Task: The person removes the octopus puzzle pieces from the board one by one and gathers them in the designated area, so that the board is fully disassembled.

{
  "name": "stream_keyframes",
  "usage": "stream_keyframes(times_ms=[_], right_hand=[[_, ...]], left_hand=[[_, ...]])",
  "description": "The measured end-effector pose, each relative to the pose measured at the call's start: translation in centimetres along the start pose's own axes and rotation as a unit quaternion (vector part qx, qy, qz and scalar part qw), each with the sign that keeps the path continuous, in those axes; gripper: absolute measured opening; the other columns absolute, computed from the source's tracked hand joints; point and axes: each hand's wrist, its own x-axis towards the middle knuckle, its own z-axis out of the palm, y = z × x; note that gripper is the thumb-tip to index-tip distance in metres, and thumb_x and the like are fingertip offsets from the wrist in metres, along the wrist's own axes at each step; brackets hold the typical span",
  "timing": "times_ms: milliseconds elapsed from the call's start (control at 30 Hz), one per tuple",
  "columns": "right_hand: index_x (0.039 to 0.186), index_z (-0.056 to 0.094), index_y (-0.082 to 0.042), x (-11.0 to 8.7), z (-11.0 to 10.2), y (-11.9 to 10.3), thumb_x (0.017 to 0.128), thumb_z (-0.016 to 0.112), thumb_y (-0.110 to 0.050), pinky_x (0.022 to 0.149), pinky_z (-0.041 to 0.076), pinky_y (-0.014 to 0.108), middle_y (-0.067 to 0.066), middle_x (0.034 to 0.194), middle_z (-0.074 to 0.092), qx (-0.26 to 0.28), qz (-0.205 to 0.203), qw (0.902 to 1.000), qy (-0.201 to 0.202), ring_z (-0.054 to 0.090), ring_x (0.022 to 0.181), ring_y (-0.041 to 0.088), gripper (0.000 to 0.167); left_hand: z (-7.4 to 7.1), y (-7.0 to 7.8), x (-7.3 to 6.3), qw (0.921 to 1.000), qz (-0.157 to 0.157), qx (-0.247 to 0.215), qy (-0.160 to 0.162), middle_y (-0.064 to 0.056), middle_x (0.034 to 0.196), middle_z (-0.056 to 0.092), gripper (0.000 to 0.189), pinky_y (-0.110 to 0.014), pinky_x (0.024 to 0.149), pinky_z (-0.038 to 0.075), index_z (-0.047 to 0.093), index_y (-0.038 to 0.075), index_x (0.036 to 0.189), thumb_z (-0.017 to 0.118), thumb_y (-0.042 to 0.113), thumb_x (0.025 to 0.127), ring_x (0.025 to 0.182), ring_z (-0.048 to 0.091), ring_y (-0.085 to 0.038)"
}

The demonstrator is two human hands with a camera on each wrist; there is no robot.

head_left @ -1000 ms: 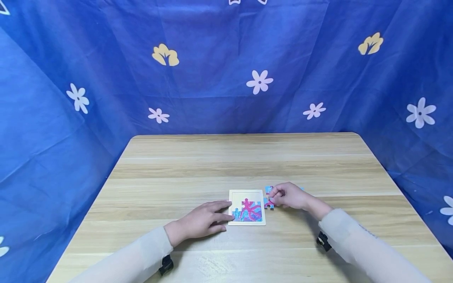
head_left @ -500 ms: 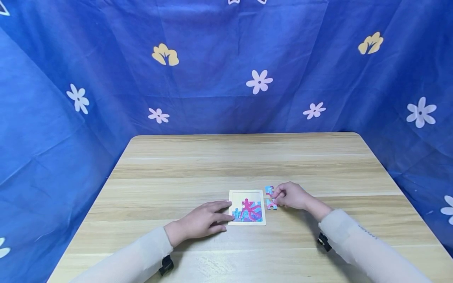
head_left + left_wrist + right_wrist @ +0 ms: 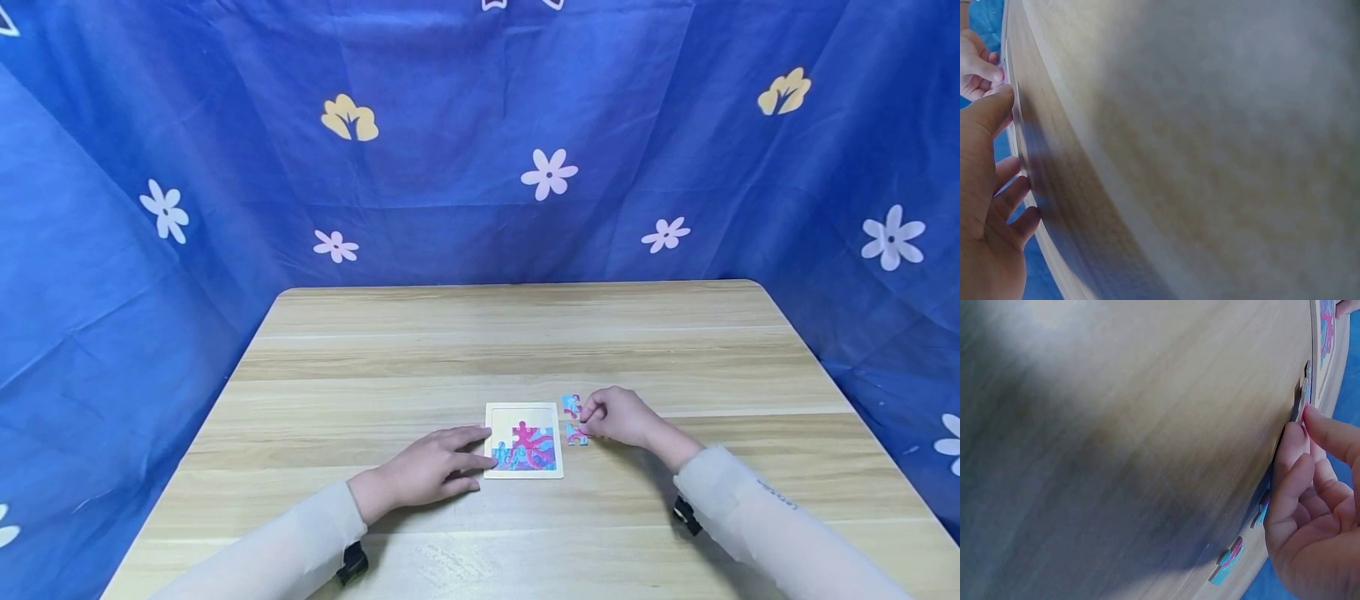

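A square jigsaw tray (image 3: 523, 474) with a pale rim lies on the table, its lower part filled with joined pieces (image 3: 534, 450) showing a pink octopus. My left hand (image 3: 426, 467) rests with extended fingers on the tray's left edge. Just right of the tray, my right hand (image 3: 618, 416) pinches a pink-and-blue puzzle piece (image 3: 576, 434) between thumb and fingers. In the right wrist view that puzzle piece (image 3: 1304, 397) is seen nearly edge-on, tilted off the table. Another puzzle piece (image 3: 571, 405) lies just above it, beside the tray's right rim.
Two more loose pieces, a nearer one (image 3: 1227, 561) and a farther one (image 3: 1261, 509), lie on the table under and behind my right hand. The wooden table (image 3: 450, 350) ends at a blue flowered curtain (image 3: 450, 200) at the back and sides.
My right hand has drawn the pinched piece slightly right, away from the tray's rim, and its angle has shifted. The left hand and tray have stayed in place.
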Motion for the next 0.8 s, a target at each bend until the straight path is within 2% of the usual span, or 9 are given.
stream_keyframes(times_ms=[200,600,800], right_hand=[[0.081,0.066,-0.009,0.02,-0.05,0.31,0.078,0.076,-0.006,0.057,0.047,0.028,-0.003,0.068,0.059,0.002,-0.003,1.0,-0.001,0.053,0.058,0.012,0.011],[0.088,0.067,-0.004,-0.11,-0.58,0.53,0.08,0.073,-0.004,0.052,0.049,0.025,0.0,0.072,0.062,0.057,-0.006,0.9983,-0.012,0.056,0.061,0.014,0.01],[0.09,0.066,-0.002,0.11,-0.41,0.21,0.081,0.071,-0.004,0.053,0.052,0.028,0.001,0.073,0.063,0.08,-0.026,0.9963,-0.016,0.058,0.064,0.016,0.01]], left_hand=[[-0.08,0.1,-0.01,1.0,-0.005,-0.001,-0.004,-0.012,0.143,0.044,0.037,-0.043,0.107,0.034,0.064,0.022,0.126,0.062,0.037,0.092,0.132,0.04,-0.028],[0.08,-0.13,-0.05,0.9999,-0.005,-0.003,-0.009,-0.011,0.144,0.043,0.038,-0.043,0.107,0.034,0.063,0.023,0.127,0.06,0.038,0.093,0.134,0.038,-0.026],[-0.08,-0.09,0.0,1.0,-0.001,0.0,-0.007,-0.011,0.144,0.043,0.038,-0.043,0.107,0.034,0.063,0.023,0.127,0.061,0.037,0.093,0.133,0.038,-0.026]])
